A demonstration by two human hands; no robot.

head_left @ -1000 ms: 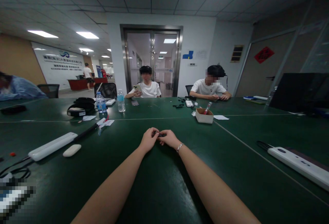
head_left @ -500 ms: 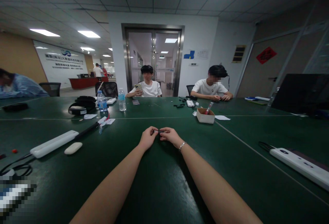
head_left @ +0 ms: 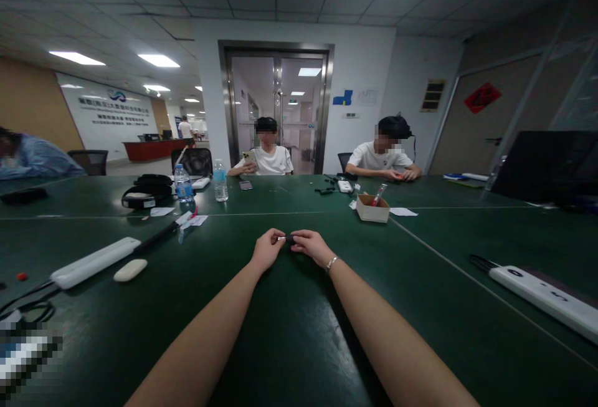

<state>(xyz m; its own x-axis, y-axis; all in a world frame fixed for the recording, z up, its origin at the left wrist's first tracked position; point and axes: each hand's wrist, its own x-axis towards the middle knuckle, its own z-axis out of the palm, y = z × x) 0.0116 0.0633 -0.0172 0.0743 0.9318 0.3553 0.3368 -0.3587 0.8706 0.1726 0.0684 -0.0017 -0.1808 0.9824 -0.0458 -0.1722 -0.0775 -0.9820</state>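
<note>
My left hand (head_left: 266, 251) and my right hand (head_left: 314, 248) meet over the green table (head_left: 289, 332), thumbs and forefingers pinched toward each other. Between the fingertips is a small slim dark piece (head_left: 289, 239) with a bright silvery end on the left. My left fingers grip the silvery end; the right fingers close on the dark end. Its exact kind is too small to make out, and the fingers cover part of it. A silver bracelet (head_left: 331, 263) circles my right wrist.
Beyond the hands stands a small open box (head_left: 372, 210). White power strips lie left (head_left: 96, 262) and right (head_left: 542, 295), near a white oval case (head_left: 131, 270). Water bottles (head_left: 184, 184) are at the back left. Two people in white shirts (head_left: 268, 161) sit across the table.
My hands have drawn slightly apart, so more of the slim dark piece and its silvery end shows. The co-worker at right now has something reddish at the fingers.
</note>
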